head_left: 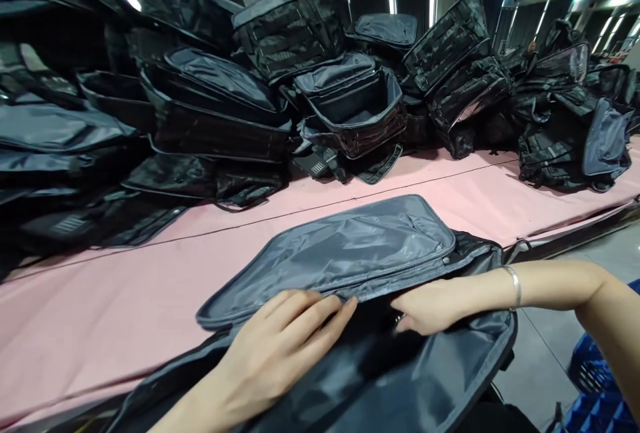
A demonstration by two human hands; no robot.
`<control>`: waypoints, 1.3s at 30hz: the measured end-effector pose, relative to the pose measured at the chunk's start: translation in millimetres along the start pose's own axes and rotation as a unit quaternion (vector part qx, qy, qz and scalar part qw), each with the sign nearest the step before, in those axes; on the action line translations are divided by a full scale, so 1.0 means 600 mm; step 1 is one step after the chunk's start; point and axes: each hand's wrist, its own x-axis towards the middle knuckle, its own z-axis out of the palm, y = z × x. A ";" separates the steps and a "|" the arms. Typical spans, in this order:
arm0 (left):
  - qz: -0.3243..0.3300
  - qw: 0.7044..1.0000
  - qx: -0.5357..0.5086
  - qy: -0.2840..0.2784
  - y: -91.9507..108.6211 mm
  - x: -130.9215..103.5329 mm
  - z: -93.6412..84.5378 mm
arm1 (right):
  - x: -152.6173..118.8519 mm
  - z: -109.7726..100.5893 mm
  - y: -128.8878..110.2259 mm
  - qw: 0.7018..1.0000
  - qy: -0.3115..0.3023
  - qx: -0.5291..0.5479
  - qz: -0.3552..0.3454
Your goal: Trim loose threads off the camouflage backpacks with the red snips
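Note:
An open dark bag (350, 253) with grey lining lies at the near edge of the pink table (100, 313), its flap folded back toward the far side. My left hand (280, 346) rests flat on the bag's lining at the opening, fingers stretched toward the flap's edge. My right hand (430, 303), a silver bracelet on its wrist, reaches in from the right with its fingers tucked under the flap's edge into the opening. What the right fingers touch inside is hidden.
Several dark bags (345, 100) are heaped along the far side of the table, with a taller pile (55, 126) at the left. A blue plastic crate (595, 386) stands on the floor at the lower right.

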 end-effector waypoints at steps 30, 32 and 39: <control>-0.017 1.000 0.022 -0.002 -0.053 0.003 0.000 | -0.059 -0.010 0.023 0.912 0.398 0.096 -0.009; -0.013 0.999 0.032 -0.006 -0.056 0.005 0.001 | -0.053 -0.012 0.019 0.910 0.404 0.092 0.017; -0.022 0.999 0.027 0.000 -0.055 0.003 0.007 | -0.032 -0.007 -0.011 0.906 0.413 0.091 0.022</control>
